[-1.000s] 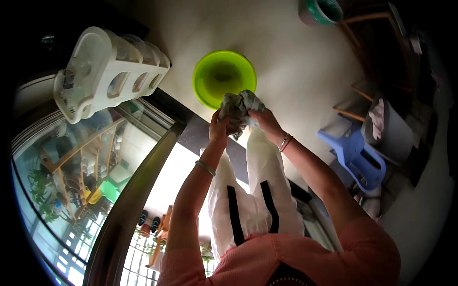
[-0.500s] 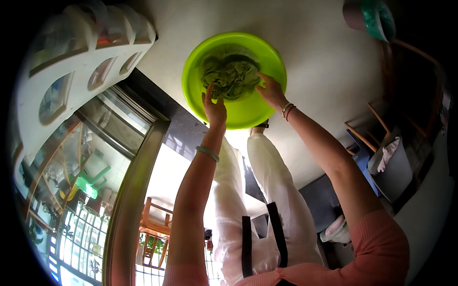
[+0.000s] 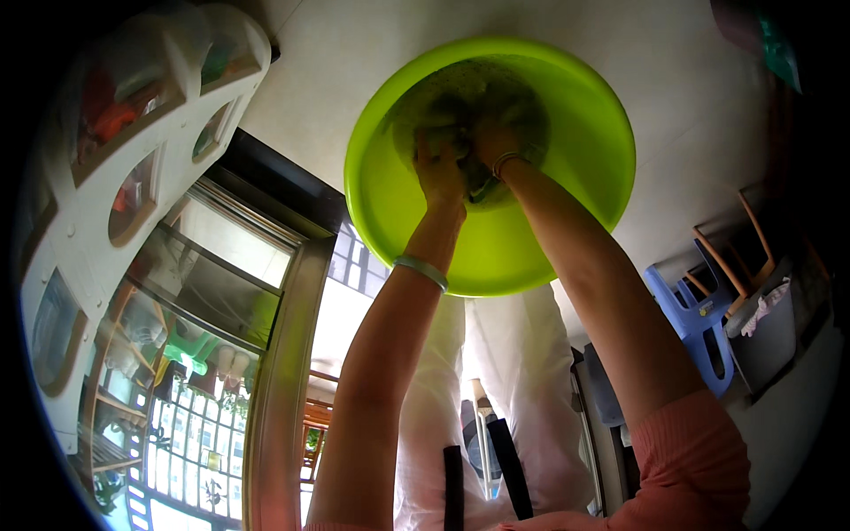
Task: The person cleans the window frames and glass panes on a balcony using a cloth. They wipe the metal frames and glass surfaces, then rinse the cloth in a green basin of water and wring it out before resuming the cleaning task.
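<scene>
A round lime-green basin [image 3: 584,208] stands on the floor, with murky water in its bottom. A dark green wet cloth [image 3: 449,111] lies bunched up in that water. My left hand [image 3: 438,173], its wrist in a pale bangle, reaches into the basin with the fingers curled on the near left part of the cloth. Beside it, my right hand [image 3: 498,142] is down in the water at the cloth, a thin bracelet on its wrist. Shadow and water hide the right fingers.
At the left stands a white plastic rack [image 3: 88,239] with oval openings, next to a glass door with a metal frame [image 3: 288,354]. A blue plastic stool [image 3: 699,310] and a grey chair [image 3: 761,354] are at the right. A bin with a green liner [image 3: 779,53] is partly visible at the far right.
Both hands have gone from above the cloth down into the water and onto it. My view has come closer to the basin, which looks larger.
</scene>
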Available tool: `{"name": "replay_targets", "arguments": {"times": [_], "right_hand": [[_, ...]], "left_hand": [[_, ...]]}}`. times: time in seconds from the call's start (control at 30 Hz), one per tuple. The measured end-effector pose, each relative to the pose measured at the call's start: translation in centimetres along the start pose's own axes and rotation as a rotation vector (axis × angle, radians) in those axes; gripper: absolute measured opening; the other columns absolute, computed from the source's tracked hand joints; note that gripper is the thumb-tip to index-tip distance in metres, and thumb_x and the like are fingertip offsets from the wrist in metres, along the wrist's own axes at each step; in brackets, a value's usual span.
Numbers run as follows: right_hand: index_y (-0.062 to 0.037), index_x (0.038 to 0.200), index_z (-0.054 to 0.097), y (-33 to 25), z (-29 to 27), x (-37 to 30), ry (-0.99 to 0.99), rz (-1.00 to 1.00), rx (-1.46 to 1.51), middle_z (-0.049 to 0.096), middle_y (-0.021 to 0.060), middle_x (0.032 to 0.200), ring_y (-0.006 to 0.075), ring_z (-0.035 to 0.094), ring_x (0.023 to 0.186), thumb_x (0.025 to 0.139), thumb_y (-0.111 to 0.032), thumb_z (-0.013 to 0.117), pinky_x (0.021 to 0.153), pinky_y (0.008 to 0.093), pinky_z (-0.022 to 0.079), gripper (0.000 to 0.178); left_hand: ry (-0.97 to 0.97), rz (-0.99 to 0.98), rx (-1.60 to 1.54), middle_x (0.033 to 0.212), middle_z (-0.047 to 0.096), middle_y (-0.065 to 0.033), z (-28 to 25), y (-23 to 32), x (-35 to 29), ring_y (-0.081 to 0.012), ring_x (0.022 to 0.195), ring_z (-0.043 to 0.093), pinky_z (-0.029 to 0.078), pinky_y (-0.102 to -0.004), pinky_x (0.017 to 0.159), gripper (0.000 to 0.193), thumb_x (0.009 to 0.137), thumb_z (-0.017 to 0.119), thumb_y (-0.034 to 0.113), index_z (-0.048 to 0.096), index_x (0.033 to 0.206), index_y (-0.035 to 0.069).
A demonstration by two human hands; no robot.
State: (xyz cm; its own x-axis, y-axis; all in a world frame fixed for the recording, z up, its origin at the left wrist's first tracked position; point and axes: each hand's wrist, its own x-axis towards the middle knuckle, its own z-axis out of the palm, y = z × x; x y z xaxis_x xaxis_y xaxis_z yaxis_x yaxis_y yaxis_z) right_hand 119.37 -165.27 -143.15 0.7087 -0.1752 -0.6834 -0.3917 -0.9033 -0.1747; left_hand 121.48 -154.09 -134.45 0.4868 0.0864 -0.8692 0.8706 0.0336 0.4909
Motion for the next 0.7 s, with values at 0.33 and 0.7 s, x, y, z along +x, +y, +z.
{"name": "replay_targets", "arguments": {"times": [0.33, 0.7], "right_hand": [[0.0013, 0.095, 0.058, -4.6, -15.4, -15.7, 0.018, -0.086, 1.130, 0.065, 0.0146, 0.082, 0.0260, 0.063, 0.074, 0.072, -0.013, 0.072, 0.070, 0.0352, 0.049, 0.030], [-0.0165, 0.101, 0.063, -9.3, -14.9, -18.0, 0.445, -0.222, 0.654, 0.052, 0.0059, 0.089, 0.0261, 0.060, 0.073, 0.079, -0.027, 0.078, 0.057, 0.0390, 0.050, 0.028]], "left_hand": [[-0.485, -0.302, -0.590, 0.118, 0.062, -0.0081, -2.4, 1.9, 2.6, -0.0230, 0.102, 0.062, 0.054, -0.0385, 0.087, 0.047, 0.095, 0.062, 0.034, 0.050, 0.133, 0.011], [-0.389, -0.322, -0.628, 0.113, 0.063, -0.0093, -3.6, -0.2, -4.4, -0.0224, 0.099, 0.062, 0.052, -0.0354, 0.086, 0.040, 0.098, 0.053, 0.030, 0.054, 0.130, 0.006]]}}
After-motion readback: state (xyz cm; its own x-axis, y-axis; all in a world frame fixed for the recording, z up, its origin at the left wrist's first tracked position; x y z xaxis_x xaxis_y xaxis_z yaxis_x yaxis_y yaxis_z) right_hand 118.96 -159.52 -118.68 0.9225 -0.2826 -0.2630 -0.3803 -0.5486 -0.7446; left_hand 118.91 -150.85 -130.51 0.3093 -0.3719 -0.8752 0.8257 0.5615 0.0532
